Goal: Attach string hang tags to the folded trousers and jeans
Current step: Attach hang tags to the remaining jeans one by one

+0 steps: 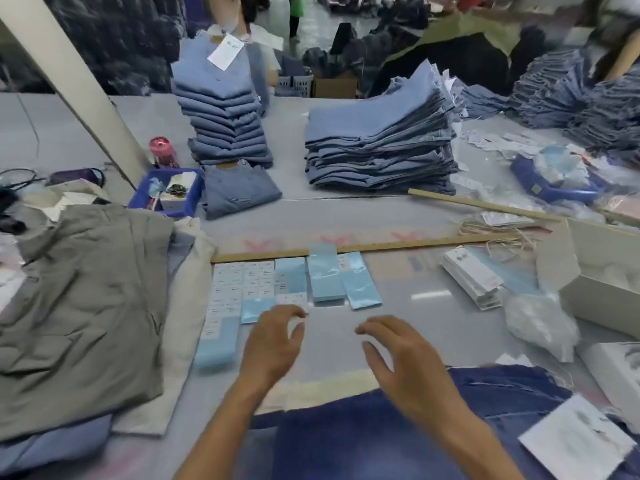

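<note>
Grey tabletop (398, 209) stretches ahead of you, with heaps of denim blurring into the workshop behind it. Your left hand (273, 341) hovers over the bare table with its fingers loosely spread and curved, holding nothing, its fingertips just at the near edge of the label rows. Your right hand (405, 365) is alongside it, fingers relaxed and slightly bent, also holding nothing. Both wrists reach out over the dark blue jeans (363, 438) lying folded at the near edge of the table, directly below you. A white hang tag (578, 441) lies on those jeans to your right.

Just beyond your left fingertips are rows of small white labels (239, 285) and pale blue packets (325, 278), lined up against a wooden ruler (415, 244). To the right of them sits a stack of white hang tags (471, 275), with loose strings (498, 237) near the ruler's far end and an open white box (595, 289) beside them.

On your left lies a pile of grey trousers (83, 299). Farther back stand a blue bin (166, 192), a tall stack of folded blue jeans (225, 112) topped with a white tag, and a wider stack (381, 143) to its right.
</note>
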The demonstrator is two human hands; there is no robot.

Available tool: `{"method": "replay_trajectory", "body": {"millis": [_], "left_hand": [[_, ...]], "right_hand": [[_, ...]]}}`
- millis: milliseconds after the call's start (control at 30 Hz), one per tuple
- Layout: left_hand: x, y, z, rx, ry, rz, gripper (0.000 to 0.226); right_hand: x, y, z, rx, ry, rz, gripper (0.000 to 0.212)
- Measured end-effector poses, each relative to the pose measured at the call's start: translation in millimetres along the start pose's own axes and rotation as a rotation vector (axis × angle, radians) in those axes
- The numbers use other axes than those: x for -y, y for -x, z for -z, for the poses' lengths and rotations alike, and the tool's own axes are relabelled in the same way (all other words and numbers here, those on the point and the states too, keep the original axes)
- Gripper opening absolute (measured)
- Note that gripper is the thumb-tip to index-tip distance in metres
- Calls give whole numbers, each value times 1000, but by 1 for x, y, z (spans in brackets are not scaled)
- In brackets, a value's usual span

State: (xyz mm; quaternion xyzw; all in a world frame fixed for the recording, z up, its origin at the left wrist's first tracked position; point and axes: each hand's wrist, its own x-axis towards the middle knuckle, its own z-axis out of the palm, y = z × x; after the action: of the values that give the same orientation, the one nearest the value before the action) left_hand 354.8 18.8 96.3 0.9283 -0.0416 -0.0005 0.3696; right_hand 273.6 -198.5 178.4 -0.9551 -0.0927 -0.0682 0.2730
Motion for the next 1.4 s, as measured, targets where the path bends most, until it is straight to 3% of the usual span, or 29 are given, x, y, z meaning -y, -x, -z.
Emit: {"method": "replay_trajectory", "body": {"millis": [100,200,300,400,500,600,667,800,867,933,1000,1067,1133,1233,1333,1400], "left_hand": [[85,-24,62,-101,-69,89,37],[179,-40,115,-44,-327,298,72],[258,-36,138,82,-360,490,101],[303,-14,125,160,-395,480,110],[311,-5,110,111,-441,434,107],[310,-7,110,71,-372,452,99],[310,-5,115,6,-272,430,99],[314,7,129,-242,262,417,89],[316,10,132,-337,503,401,79],[312,4,136,-412,768,419,64],[309,-5,143,-440,845,481,57],[309,-14,154,-468,777,514,39],[307,-20,170,-526,652,534,27],[308,-26,195,-655,292,562,42],[305,-24,210,-620,97,655,56],[307,-15,209,-596,28,766,62]], "right_hand": [[56,-41,-59,47,-68,33,26],[108,-72,-125,153,-214,19,26],[156,-109,-196,273,-622,-234,24],[195,-142,-269,433,-928,-574,34],[217,-157,-326,523,-879,-681,55],[225,-169,-357,488,-898,-761,68],[229,-177,-369,421,-855,-822,68],[240,-186,-388,393,-902,-867,50],[247,-186,-388,427,-775,-736,47],[251,-184,-384,500,-573,-569,62],[249,-180,-379,549,-412,-473,68],[248,-178,-372,538,-369,-438,57],[246,-180,-357,508,-560,-507,50],[235,-185,-321,525,-856,-616,57],[211,-185,-284,506,-922,-676,64],[197,-181,-267,509,-975,-723,56]]}}
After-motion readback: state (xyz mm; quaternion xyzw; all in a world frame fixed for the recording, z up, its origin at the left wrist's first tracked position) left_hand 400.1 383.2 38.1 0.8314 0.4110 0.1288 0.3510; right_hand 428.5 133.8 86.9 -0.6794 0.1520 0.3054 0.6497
